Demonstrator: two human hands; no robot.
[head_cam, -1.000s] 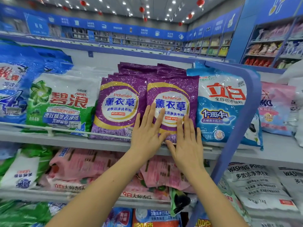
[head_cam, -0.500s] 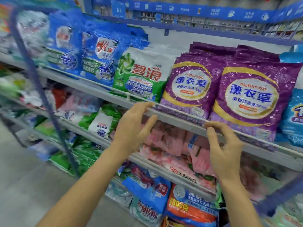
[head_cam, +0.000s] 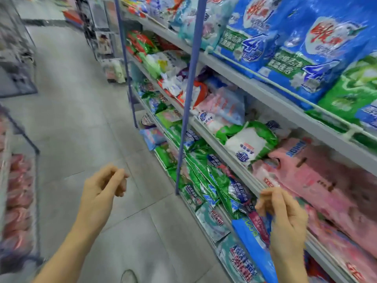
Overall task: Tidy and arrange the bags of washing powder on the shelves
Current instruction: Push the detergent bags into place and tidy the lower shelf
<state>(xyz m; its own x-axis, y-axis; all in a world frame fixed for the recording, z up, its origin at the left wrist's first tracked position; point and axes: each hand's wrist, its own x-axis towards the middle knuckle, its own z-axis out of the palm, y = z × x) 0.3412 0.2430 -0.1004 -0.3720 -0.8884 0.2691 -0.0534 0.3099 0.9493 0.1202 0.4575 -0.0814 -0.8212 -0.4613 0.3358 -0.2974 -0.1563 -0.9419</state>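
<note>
Left hand: out over the grey tiled floor, well clear of the shelving. Fingers are loosely curled toward the palm, with the thumb by the fingertips. It holds nothing and touches nothing.

Right hand: raised just in front of the front edge of the middle shelf. Fingers are loosely curled and bunched, with nothing held. The fingertips sit close to that edge. Cannot tell whether they touch it, as the frame is motion-blurred.

Top shelf: large blue bags stand upright in a row behind the thin front rail. Their long axis is vertical, and the printed faces point out toward the aisle, leaning slightly back. A green bag stands just beside them at the right end of the view, in the same attitude.

Middle shelf: pink bags lie flat in a stack just behind the right hand. Their long axis runs along the shelf, and the handle-hole end points down the aisle. Next along, a green-and-white bag lies tilted, touching the pink stack, with its printed face up and outward.

Beneath that: green bags are heaped at mixed angles and overlap one another. A blue bag lies under the right hand, its long axis sloping down toward the aisle.

A blue upright post crosses in front of the shelves and appears between the two hands.
</note>
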